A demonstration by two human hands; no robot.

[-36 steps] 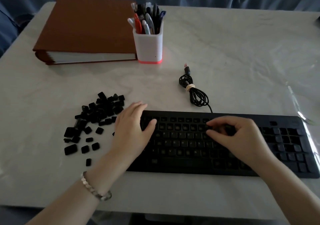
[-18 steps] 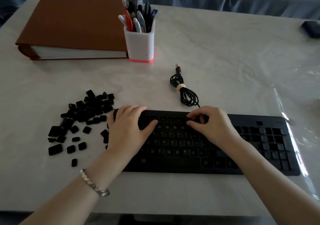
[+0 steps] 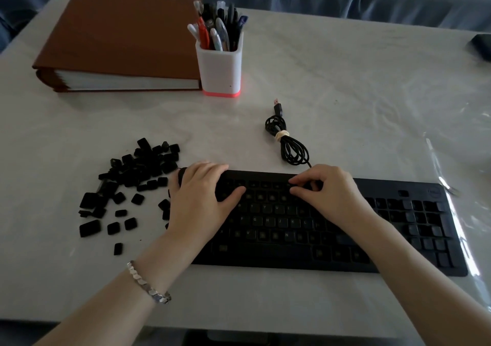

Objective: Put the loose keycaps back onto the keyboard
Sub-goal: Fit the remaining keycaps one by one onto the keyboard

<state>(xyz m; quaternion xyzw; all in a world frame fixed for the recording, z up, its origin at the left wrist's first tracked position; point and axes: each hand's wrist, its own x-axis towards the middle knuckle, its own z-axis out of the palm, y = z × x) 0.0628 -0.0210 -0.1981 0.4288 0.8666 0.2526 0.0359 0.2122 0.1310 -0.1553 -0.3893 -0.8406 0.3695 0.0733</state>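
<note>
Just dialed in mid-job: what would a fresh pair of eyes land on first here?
A heap of loose black keycaps sprawls on the table left of the black keyboard. The left hand rests across its far-left corner; the right hand curls its fingers down at the top row. Behind them are a brown binder and a white pen holder.

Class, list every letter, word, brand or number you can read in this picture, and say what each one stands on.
"T Y U": keyboard keys, upper letter row, faint.
"G H J K L": the row below.
"N": one row lower.
Round logo at the keyboard's far right corner: too blurred.
Loose keycaps, pens: nothing legible.
</note>
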